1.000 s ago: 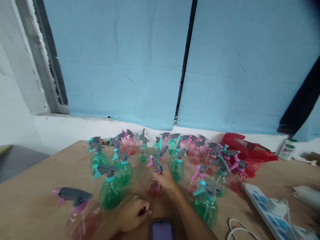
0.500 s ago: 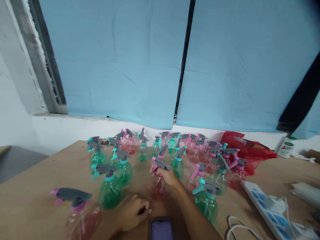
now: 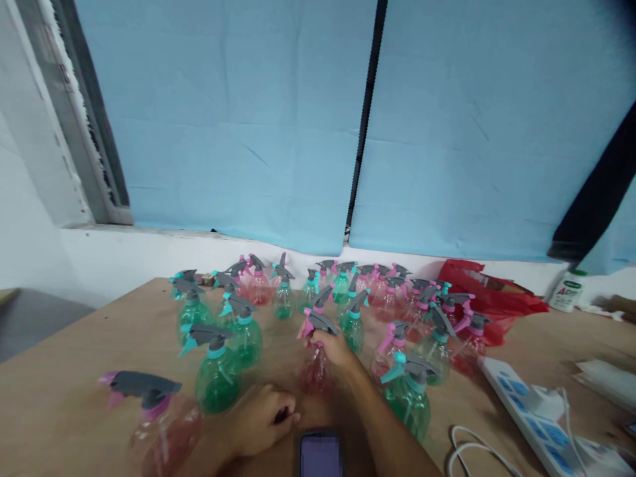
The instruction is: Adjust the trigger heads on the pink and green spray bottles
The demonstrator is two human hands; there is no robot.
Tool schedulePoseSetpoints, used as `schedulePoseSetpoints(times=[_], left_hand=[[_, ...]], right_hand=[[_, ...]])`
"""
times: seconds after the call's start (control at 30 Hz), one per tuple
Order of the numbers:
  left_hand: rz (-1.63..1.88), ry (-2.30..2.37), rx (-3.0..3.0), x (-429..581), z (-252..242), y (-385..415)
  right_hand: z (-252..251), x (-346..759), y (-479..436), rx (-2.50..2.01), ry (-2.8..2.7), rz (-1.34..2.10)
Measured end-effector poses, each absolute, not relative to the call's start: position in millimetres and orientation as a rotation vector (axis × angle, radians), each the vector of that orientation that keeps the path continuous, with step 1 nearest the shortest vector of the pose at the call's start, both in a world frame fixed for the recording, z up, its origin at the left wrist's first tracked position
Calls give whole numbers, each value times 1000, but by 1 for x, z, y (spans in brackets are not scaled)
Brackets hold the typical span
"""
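My right hand (image 3: pixel 331 346) is wrapped round the neck of a pink spray bottle (image 3: pixel 317 372), just under its grey and pink trigger head. The bottle stands upright on the wooden table (image 3: pixel 69 351). My left hand (image 3: pixel 268 419) rests on the table with its fingers curled in; whether anything is inside the curl I cannot make out. Close to it stand a green spray bottle (image 3: pixel 218 381) and, nearer me, another pink spray bottle (image 3: pixel 163 434). A phone (image 3: pixel 320 454) lies between my forearms.
Several green and pink spray bottles (image 3: pixel 283 298) stand towards the wall. To the right are a green bottle (image 3: pixel 408 401), a white power strip (image 3: pixel 536 417) with a cable (image 3: pixel 477 437), a red plastic bag (image 3: pixel 491 298) and a white container (image 3: pixel 569 291). Blue curtains (image 3: pixel 238 126) hang behind.
Almost nothing differs. The whole view has shifted very slightly; both hands keep their places, the right one still round the pink spray bottle.
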State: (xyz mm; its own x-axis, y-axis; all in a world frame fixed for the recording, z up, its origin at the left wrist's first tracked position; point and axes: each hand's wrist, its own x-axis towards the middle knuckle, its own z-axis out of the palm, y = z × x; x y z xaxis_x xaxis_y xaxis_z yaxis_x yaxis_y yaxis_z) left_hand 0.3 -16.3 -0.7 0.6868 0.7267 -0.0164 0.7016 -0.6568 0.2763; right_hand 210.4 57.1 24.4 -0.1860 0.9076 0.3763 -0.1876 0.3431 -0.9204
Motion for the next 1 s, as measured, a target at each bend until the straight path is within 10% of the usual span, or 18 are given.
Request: schedulePoseSetpoints(times=[1.0], left_hand=[[156,1146,2626,1,-2,-16]], right_hand=[[21,209,58,-677,-1373,1141]])
